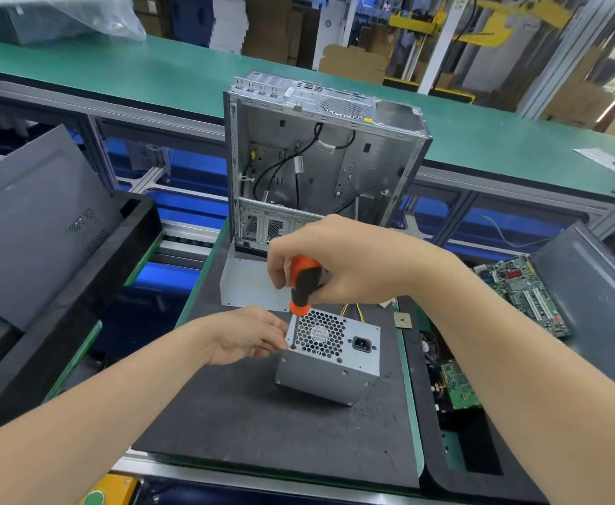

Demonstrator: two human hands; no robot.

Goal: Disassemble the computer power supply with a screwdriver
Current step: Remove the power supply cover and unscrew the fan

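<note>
A grey metal power supply (329,362) stands on the black foam mat (262,424), its honeycomb fan grille and power socket facing up. My right hand (335,260) grips the orange-and-black screwdriver (303,284) from above. The shaft points down and its tip sits on a screw at the grille face's near-left corner. My left hand (247,335) rests against the unit's left side by that corner, fingers pinched close to the screw. Yellow and black wires stick out behind the unit.
An open, emptied computer case (320,158) stands upright behind the mat, with a loose grey metal panel (247,282) at its foot. Green circuit boards (524,293) lie in the black tray on the right. A black monitor (33,220) leans on the left. A small chip (402,320) lies on the mat.
</note>
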